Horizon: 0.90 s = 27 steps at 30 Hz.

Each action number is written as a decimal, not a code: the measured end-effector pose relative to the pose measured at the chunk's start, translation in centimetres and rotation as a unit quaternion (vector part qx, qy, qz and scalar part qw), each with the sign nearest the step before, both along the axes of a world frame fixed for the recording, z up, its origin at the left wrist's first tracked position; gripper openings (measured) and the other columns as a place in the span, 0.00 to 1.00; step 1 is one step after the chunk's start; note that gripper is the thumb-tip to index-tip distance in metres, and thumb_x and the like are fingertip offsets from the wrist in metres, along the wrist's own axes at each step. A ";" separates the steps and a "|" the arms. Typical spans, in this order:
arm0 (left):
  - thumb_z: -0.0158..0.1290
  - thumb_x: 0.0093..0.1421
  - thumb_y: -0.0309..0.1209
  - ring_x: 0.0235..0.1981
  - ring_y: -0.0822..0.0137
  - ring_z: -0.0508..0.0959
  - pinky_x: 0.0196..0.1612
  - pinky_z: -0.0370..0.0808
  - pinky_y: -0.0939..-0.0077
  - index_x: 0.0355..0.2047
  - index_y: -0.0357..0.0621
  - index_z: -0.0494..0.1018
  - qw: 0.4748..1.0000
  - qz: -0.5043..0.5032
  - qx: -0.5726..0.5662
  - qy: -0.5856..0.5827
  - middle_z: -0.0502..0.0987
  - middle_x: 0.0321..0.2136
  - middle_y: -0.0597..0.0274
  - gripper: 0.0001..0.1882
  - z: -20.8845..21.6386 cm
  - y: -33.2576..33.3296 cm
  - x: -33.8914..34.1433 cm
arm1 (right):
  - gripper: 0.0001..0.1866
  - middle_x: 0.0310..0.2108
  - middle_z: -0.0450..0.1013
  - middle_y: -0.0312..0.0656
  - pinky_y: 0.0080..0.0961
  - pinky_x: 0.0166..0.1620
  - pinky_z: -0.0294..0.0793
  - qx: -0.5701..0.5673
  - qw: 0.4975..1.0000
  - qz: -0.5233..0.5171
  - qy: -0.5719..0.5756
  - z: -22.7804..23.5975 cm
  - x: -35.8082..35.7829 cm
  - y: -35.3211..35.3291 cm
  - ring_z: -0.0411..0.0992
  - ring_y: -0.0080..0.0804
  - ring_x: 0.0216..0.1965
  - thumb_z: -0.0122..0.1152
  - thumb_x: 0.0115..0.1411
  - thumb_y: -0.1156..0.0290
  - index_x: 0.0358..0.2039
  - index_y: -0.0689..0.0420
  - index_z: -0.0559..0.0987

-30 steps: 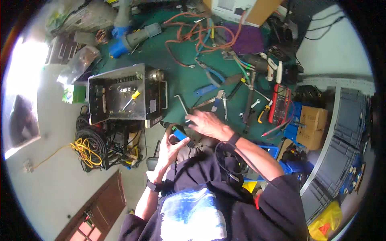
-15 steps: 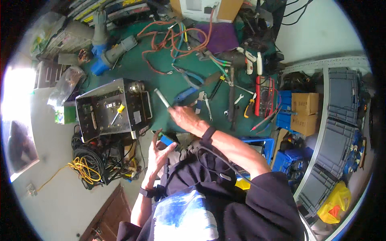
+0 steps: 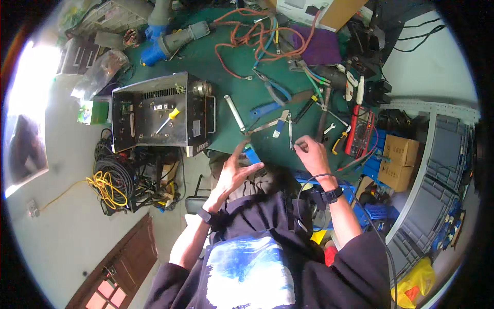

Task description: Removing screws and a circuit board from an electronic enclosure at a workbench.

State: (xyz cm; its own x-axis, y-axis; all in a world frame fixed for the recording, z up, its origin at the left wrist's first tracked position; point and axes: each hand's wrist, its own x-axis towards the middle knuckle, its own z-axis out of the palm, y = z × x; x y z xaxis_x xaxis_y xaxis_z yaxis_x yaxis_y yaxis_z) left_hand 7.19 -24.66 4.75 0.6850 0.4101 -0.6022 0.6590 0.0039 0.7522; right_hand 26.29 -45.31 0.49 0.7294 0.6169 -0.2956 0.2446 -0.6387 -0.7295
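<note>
My left hand (image 3: 232, 175) is in front of the green table's near edge, thumb and fingers around a small blue block-like piece (image 3: 251, 155) with a bit of green at its far end. My right hand (image 3: 313, 156) is over the near edge with fingertips pinched together at the near end of a slim wrench (image 3: 290, 131). Whether they touch it, or hold something small, cannot be made out. A pale metal tube (image 3: 235, 113) lies loose beyond my left hand. Between the tube and wrench is a blue-handled blade-like tool (image 3: 280, 124).
An open metal equipment box (image 3: 177, 116) holds a yellow-handled screwdriver (image 3: 169, 119). Blue-handled pliers (image 3: 277, 91), a hammer-like tool (image 3: 325, 110), a small wrench (image 3: 330, 127) and a red multimeter (image 3: 360, 131) lie on the table (image 3: 206, 67). Coiled red cable (image 3: 242, 33) is behind.
My right hand has left the metal tube and moved right to the slim wrench. The tube lies on the table. My left hand still has the blue piece. The view has shifted.
</note>
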 end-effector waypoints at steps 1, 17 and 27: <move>0.72 0.55 0.47 0.54 0.60 0.80 0.55 0.79 0.63 0.72 0.48 0.61 0.999 -0.029 0.012 -0.023 0.77 0.58 0.43 0.49 -0.3 0.0 0.3 | 0.11 0.32 0.83 0.48 0.42 0.38 0.80 -0.010 1.000 -0.002 0.012 -0.2 -0.2 -0.1 0.82 0.51 0.35 0.70 0.61 0.64 0.37 0.57 0.80; 0.71 0.58 0.41 0.58 0.58 0.76 0.57 0.78 0.62 0.75 0.50 0.56 0.992 0.008 -0.123 -0.024 0.74 0.59 0.48 0.51 -0.9 0.3 2.1 | 0.15 0.27 0.81 0.50 0.53 0.38 0.77 -0.108 0.993 0.006 -0.041 -1.6 -0.4 1.3 0.79 0.59 0.32 0.71 0.59 0.61 0.33 0.57 0.76; 0.70 0.60 0.43 0.62 0.54 0.72 0.63 0.72 0.61 0.77 0.55 0.52 0.982 0.001 -0.172 -0.076 0.62 0.71 0.50 0.52 -5.0 1.1 0.0 | 0.18 0.28 0.80 0.54 0.52 0.38 0.77 -0.119 0.992 0.043 0.003 0.0 -0.9 0.3 0.80 0.58 0.35 0.69 0.61 0.55 0.35 0.57 0.77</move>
